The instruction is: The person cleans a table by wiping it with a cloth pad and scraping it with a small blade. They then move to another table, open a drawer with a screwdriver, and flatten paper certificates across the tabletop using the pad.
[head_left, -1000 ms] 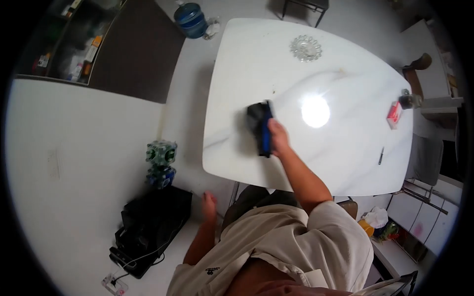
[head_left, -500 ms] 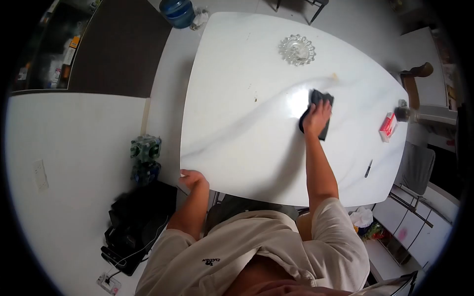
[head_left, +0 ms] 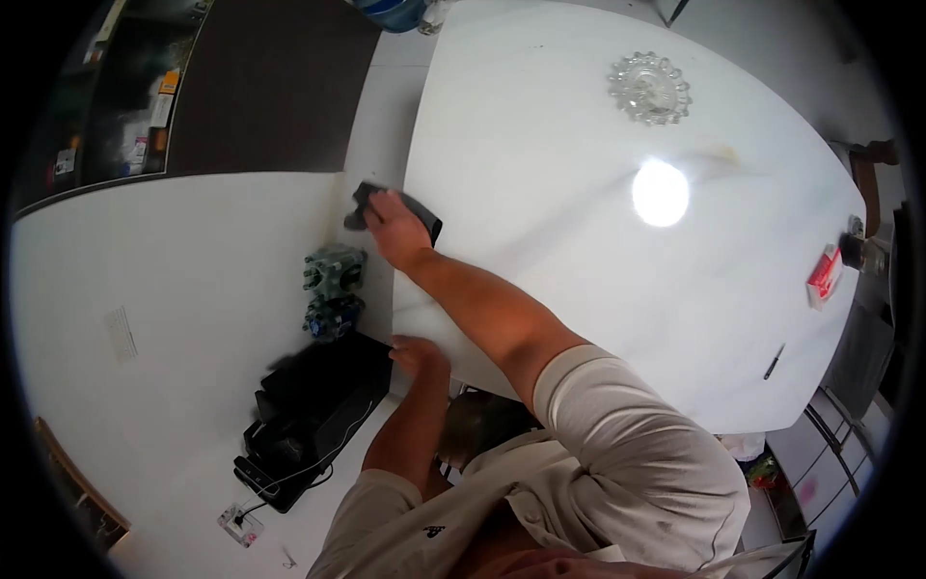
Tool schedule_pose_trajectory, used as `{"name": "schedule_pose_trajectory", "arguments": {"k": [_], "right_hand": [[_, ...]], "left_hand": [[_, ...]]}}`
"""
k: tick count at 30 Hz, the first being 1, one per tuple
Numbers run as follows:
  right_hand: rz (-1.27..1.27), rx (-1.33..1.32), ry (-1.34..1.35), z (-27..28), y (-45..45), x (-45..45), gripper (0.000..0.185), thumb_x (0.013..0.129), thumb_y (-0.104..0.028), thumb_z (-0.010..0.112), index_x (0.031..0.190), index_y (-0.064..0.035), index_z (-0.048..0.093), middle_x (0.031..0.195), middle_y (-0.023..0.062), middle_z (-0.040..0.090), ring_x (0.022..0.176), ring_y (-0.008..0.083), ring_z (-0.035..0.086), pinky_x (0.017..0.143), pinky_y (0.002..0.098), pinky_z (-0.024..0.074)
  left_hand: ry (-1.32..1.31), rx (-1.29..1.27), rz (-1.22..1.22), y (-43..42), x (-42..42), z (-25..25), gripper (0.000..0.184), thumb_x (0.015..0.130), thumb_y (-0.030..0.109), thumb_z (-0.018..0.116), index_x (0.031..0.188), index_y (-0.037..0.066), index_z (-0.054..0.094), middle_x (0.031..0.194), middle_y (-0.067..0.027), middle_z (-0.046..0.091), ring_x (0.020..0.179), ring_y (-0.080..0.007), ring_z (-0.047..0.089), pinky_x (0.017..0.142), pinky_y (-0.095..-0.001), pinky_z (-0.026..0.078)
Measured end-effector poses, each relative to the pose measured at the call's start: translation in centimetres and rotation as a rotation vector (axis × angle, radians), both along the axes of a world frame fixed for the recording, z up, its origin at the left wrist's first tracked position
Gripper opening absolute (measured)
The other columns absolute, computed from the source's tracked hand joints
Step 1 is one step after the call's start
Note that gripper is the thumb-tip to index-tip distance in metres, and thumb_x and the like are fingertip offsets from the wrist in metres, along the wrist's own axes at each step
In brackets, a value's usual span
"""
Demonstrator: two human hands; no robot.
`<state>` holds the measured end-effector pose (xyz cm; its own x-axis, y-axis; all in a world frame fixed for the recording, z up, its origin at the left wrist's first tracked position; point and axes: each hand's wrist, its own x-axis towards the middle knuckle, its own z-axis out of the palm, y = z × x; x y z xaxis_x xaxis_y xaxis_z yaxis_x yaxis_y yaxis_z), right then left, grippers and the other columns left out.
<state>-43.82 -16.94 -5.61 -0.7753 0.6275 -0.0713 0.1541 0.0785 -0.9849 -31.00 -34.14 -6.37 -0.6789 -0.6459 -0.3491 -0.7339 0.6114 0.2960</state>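
Observation:
My right hand lies over a dark cloth at the left edge of the white table. Part of the cloth sticks out past that edge. The right forearm stretches leftward across the tabletop. At the near left corner, my left hand is curled against the table edge, its fingers partly hidden. A clear glass dish with a scalloped rim stands toward the far side. Near the right end lie a red and white box and a small knife.
Left of the table, wrapped bottles stand on the floor beside black equipment with cables. A blue water jug is at the far left corner. A stool sits under the near edge. A glass jar stands at the right end.
My right hand has swept the cloth from the table's middle to its left edge. Small specks on the left part of the tabletop no longer show. My left hand stays at the corner.

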Motion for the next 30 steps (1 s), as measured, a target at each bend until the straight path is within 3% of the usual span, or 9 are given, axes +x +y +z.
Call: {"name": "schedule_pose_trajectory", "arguments": {"k": [3,8,9,12,18,21,23,27,30], "right_hand": [[0.334,0.275,0.01,-1.6,-3.0,-0.4,0.03,0.096,-0.021,0.058,0.122,-0.0087,0.062,0.127,0.0189,0.06,0.121,0.0384,0.053,0.097,0.0406,0.0481],[0.071,-0.525,0.155,1.7,-4.3,4.0,0.03,0.101,-0.028,0.057,0.117,-0.0031,0.062,0.077,0.0061,0.062,0.073,0.0173,0.058,0.073,0.0331,0.0491],[0.061,-0.965,0.108,4.2,-2.0,6.7,0.03,0.102,-0.03,0.056,0.115,-0.0035,0.063,0.081,-0.0016,0.057,0.075,0.0079,0.048,0.069,0.0265,0.0456],[-0.268,-1.232,0.226,4.6,3.9,15.0,0.018,0.099,-0.031,0.061,0.101,-0.0129,0.061,0.084,-0.0015,0.057,0.074,0.0107,0.054,0.063,0.0302,0.0481],[-0.813,-0.5,0.136,1.8,21.1,37.5,0.027,0.101,-0.03,0.057,0.104,-0.0039,0.063,0.095,-0.0007,0.06,0.09,0.0105,0.053,0.084,0.0294,0.0451],[-0.964,-0.11,0.165,4.6,28.1,43.9,0.032,0.104,-0.031,0.053,0.115,-0.0019,0.062,0.09,-0.0028,0.057,0.081,0.0066,0.051,0.074,0.0234,0.0441],[-1.05,0.197,-0.046,2.5,32.7,47.8,0.037,0.104,-0.03,0.053,0.123,0.0012,0.059,0.102,0.0044,0.064,0.092,0.0138,0.057,0.083,0.0273,0.0459],[-1.009,0.645,-0.642,-1.1,37.4,49.4,0.041,0.101,-0.028,0.052,0.13,0.0005,0.056,0.136,0.0252,0.054,0.125,0.042,0.052,0.106,0.044,0.0412],[-0.877,0.884,-0.984,-1.6,38.9,47.0,0.045,0.102,-0.033,0.045,0.132,-0.0022,0.056,0.145,0.0246,0.046,0.135,0.0421,0.039,0.113,0.054,0.0278]], "left_hand": [[-0.017,-0.118,-0.001,-1.1,-0.1,-1.6,0.069,0.102,0.05,0.028,0.141,-0.006,0.04,0.134,-0.0332,0.051,0.118,-0.0493,0.055,0.103,-0.0556,0.042],[0.092,-0.12,0.038,-1.4,-0.3,-2.7,0.065,0.101,0.048,0.034,0.137,-0.006,0.044,0.131,-0.0333,0.054,0.117,-0.0494,0.055,0.101,-0.056,0.043],[0.151,-0.133,0.032,-2.7,-0.3,-4.3,0.063,0.101,0.046,0.037,0.134,-0.006,0.046,0.129,-0.0333,0.055,0.115,-0.0493,0.057,0.098,-0.0555,0.045],[0.246,-0.137,-0.008,-0.4,0.0,-3.6,0.058,0.101,0.045,0.04,0.127,-0.006,0.051,0.123,-0.0332,0.058,0.111,-0.0486,0.06,0.094,-0.0545,0.048],[0.236,-0.091,-0.017,-0.8,-0.1,-2.4,0.062,0.1,0.048,0.039,0.128,-0.006,0.049,0.122,-0.0314,0.058,0.105,-0.0467,0.062,0.09,-0.0519,0.052],[0.087,-0.19,-0.159,-2.4,-0.7,-3.8,0.063,0.1,0.049,0.04,0.131,-0.005,0.046,0.127,-0.0292,0.053,0.108,-0.0447,0.059,0.089,-0.0511,0.053],[-0.186,-0.444,-0.482,-4.7,-0.2,-5.5,0.067,0.097,0.047,0.05,0.139,-0.004,0.039,0.136,-0.0241,0.043,0.121,-0.0405,0.048,0.092,-0.051,0.051],[0.212,-0.164,-0.6,0.5,-2.7,0.8,0.083,0.085,0.037,0.07,0.146,-0.002,0.031,0.141,-0.0235,0.037,0.126,-0.041,0.04,0.104,-0.0557,0.038],[0.428,0.126,-0.995,9.9,-5.0,0.8,0.088,0.078,0.025,0.076,0.147,0.0,0.028,0.146,-0.0244,0.024,0.131,-0.0404,0.032,0.112,-0.055,0.028]]}}
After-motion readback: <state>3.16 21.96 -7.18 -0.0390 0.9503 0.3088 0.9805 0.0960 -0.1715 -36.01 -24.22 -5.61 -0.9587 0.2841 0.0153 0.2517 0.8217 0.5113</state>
